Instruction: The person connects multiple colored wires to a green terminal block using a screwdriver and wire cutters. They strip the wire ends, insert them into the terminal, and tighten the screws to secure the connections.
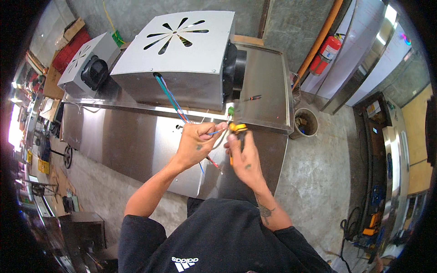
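I have the left hand [199, 140] closed over the steel surface [150, 148], its thumb and fingers pinching a blue wire [216, 132] whose end points right. Just beside it, I have the right hand [246, 160] wrapped around a yellow-and-black hand tool [238, 128], too blurred for me to make out its kind or whether it touches the wire. A bundle of coloured wires [170, 99] runs from a hole in the big metal box [195, 52] on the far side down to the left hand, and loose ends, red and blue, hang on the near side of it. A small green connector [231, 111] sits just beyond the tool; farther right I see a screwdriver [253, 98] lying down. A smaller metal box [76, 57] stands far left, and a bucket [306, 123] is on the floor to the right.
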Tool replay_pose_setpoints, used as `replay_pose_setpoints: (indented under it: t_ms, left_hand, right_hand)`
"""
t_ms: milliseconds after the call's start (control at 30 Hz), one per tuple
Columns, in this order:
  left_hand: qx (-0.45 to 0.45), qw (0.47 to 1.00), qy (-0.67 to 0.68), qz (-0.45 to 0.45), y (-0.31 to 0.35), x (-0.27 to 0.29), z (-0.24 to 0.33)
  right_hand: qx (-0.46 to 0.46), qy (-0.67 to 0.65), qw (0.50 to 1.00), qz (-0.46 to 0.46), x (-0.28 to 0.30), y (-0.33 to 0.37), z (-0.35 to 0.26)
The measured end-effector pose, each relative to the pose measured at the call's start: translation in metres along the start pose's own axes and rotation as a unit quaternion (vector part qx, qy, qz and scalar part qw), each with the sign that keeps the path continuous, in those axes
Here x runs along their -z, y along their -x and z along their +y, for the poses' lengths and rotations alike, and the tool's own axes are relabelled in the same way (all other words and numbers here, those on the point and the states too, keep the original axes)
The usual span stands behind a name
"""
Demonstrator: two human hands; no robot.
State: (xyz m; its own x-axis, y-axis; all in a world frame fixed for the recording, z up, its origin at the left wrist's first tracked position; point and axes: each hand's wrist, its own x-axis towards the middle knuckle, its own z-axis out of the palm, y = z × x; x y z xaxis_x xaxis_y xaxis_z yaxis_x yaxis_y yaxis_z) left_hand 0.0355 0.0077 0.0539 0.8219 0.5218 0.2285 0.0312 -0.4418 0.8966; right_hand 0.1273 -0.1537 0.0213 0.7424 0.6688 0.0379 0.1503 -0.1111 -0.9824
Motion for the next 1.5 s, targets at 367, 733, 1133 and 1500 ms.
replay_pose_setpoints:
  t_ms: [367, 733, 1133, 1500]
  left_hand:
    - [0.166, 0.965, 0.201, -0.025, -0.019, 0.013, -0.007]
    - [0.054, 0.886, 0.459, -0.046, -0.047, 0.014, 0.017]
    - [0.032, 0.895, 0.442, -0.050, -0.055, 0.010, 0.018]
    - [0.074, 0.939, 0.332, -0.058, -0.043, 0.013, 0.027]
  right_hand:
    - [-0.014, 0.193, 0.973, 0.129, 0.083, -0.052, 0.061]
    - [0.200, 0.530, 0.804, 0.181, 0.091, -0.128, 0.110]
    - [0.299, 0.211, 0.908, 0.205, 0.045, -0.043, -0.069]
    - [0.184, 0.014, 0.982, 0.028, 0.035, -0.046, -0.068]
